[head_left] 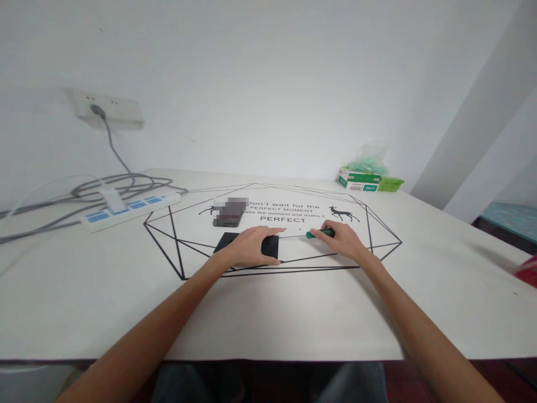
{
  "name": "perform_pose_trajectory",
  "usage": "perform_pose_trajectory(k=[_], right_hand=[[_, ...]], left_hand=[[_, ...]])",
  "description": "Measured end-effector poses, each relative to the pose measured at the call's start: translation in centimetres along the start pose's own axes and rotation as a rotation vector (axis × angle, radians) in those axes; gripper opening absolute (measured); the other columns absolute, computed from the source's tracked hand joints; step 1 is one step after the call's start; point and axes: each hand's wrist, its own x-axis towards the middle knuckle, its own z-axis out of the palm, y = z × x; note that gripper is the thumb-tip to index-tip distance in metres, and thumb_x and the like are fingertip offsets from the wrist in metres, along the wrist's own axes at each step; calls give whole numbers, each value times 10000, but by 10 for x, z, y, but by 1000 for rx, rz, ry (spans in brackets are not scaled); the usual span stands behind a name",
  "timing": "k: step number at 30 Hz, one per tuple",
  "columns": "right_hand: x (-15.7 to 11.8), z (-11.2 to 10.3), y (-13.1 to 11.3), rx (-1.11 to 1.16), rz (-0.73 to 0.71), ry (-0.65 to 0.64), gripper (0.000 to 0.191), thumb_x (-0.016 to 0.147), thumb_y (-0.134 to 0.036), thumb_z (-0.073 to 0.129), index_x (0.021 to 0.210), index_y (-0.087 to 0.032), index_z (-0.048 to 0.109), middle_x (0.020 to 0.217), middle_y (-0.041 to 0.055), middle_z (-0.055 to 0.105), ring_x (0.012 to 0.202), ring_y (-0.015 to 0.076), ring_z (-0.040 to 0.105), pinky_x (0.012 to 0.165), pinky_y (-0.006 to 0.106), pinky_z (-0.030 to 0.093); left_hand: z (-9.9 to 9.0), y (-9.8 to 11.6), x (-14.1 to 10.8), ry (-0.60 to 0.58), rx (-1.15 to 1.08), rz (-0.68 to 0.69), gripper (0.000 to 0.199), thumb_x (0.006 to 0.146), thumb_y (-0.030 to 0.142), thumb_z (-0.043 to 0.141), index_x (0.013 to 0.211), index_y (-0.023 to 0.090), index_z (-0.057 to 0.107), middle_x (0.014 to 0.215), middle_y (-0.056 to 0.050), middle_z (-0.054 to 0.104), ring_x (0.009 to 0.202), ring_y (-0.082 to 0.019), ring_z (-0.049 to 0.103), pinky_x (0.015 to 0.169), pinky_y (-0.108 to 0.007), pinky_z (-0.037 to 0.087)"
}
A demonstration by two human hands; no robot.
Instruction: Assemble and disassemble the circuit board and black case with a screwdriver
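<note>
My left hand [250,247] rests over a flat black object [272,246], its thumb and forefinger spread apart at the object's right side. Part of the black object is hidden under the palm. In my right hand [340,238] is a small green tool with a dark handle [322,232], pinched between the fingers, its green end pointing left just above or on the table. Tiny dark specks lie between the two hands. Behind my left hand a dark phone [229,217] lies flat, partly pixelated.
The white table [268,313] bears printed lines, deer and lettering. At the left are a power strip [134,210] and coiled grey cables [121,182]. Green and white boxes [359,179] with a plastic bag [369,159] stand at the back right. A red item [527,271] is at the right edge.
</note>
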Motion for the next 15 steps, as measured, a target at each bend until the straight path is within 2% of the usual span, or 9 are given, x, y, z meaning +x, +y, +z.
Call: perform_pose_trajectory(k=[2, 4, 9, 12, 15], right_hand=[[0, -1, -1, 61, -3, 19, 407, 738, -616, 594, 816, -218, 561, 655, 2, 580, 624, 171, 497, 584, 270, 333], [0, -2, 0, 129, -9, 3, 394, 720, -592, 620, 817, -217, 550, 671, -3, 580, 633, 166, 495, 588, 265, 342], [1, -2, 2, 69, 0, -31, 513, 792, -660, 494, 588, -191, 525, 578, 15, 517, 576, 151, 446, 557, 278, 302], [1, -1, 0, 30, 0, -51, 580, 833, -664, 417, 522, -184, 513, 517, 23, 488, 537, 145, 423, 543, 288, 282], [1, 1, 1, 126, -19, -59, 496, 782, -656, 514, 650, -182, 581, 591, 19, 552, 577, 149, 464, 551, 271, 312]], left_hand=[[-1, 1, 0, -1, 2, 0, 826, 696, 559, 688, 1419, 280, 403, 1346, -88, 544, 1190, -309, 510, 981, -399, 384], [-1, 2, 0, -3, 5, -3, 822, 697, 551, 689, 1418, 275, 405, 1341, -89, 548, 1188, -308, 512, 980, -395, 385], [-1, 2, -1, -1, 1, -6, 821, 695, 570, 686, 1411, 277, 413, 1351, -87, 541, 1204, -311, 500, 992, -404, 378], [0, 0, 0, 2, 0, -2, 820, 698, 576, 682, 1413, 283, 408, 1358, -87, 535, 1210, -309, 495, 996, -407, 374], [0, 0, 0, 0, 3, 7, 822, 697, 575, 681, 1415, 285, 405, 1356, -85, 538, 1205, -306, 500, 994, -402, 378]])
